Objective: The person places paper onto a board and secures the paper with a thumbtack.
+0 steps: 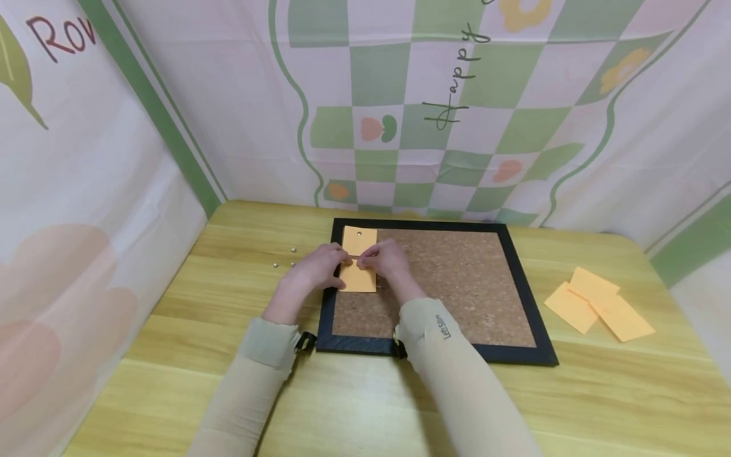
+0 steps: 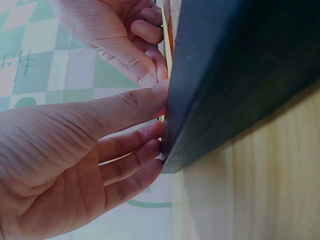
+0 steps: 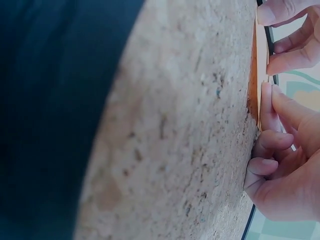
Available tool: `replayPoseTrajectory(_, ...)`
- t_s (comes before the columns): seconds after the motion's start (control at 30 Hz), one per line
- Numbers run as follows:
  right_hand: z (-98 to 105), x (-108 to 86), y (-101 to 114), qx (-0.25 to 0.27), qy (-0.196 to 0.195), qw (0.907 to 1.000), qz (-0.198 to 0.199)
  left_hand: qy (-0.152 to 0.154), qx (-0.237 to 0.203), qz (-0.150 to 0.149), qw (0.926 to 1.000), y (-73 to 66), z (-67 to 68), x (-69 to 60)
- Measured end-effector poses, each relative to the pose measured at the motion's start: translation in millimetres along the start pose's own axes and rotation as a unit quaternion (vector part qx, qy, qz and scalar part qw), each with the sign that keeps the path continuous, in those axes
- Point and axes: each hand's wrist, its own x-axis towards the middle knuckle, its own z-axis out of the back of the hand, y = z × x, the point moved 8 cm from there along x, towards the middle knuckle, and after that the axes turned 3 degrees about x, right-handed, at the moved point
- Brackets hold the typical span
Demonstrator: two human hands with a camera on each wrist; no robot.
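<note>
Two orange notes lie one above the other at the corkboard's (image 1: 457, 285) left side. A silver pin (image 1: 358, 233) sits in the upper note (image 1: 356, 242). My left hand (image 1: 311, 270) spans the left edge of the lower note (image 1: 358, 279), its thumb and fairly straight fingers pressing there. At that note's top edge my right hand (image 1: 391, 263) holds thumb and index finger pinched together, apparently on a small pin that the fingertips hide. The right wrist view shows the right hand's (image 3: 295, 160) other fingers curled and the note (image 3: 261, 65) edge-on, slightly off the cork.
Several small silver pins (image 1: 294, 250) lie on the wooden table (image 1: 228, 254) left of the board. Three loose orange notes (image 1: 625, 316) overlap on the table to the right. A black frame (image 1: 520, 279) borders the cork, and a patterned cloth (image 1: 377, 76) hangs behind the table.
</note>
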Motion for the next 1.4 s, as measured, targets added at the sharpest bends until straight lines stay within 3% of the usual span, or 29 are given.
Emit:
replayPoseTrajectory(0.5, -0.3, 0.2, 0.0, 0.009, -0.001, 1.0000, -0.005, -0.001, 0.000, 0.002, 1.0000, 0.6, -0.9, -0.6)
replayPoseTrajectory(0.7, 0.6, 0.9, 0.6, -0.010, -0.009, 0.9998, -0.013, -0.004, 0.008, 0.000, 1.0000, -0.2, -0.4, -1.3)
replayPoseTrajectory(0.93, 0.4, 1.0, -1.1, 0.009, -0.010, 0.9997, -0.020, -0.005, 0.010, -0.001, 0.9999, -0.4, 0.0, -2.3)
replayPoseTrajectory(1.4, 0.8, 1.9, 1.8, -0.019, -0.008, 0.9998, -0.007, -0.009, 0.005, -0.003, 0.9999, 0.3, 0.6, -2.3)
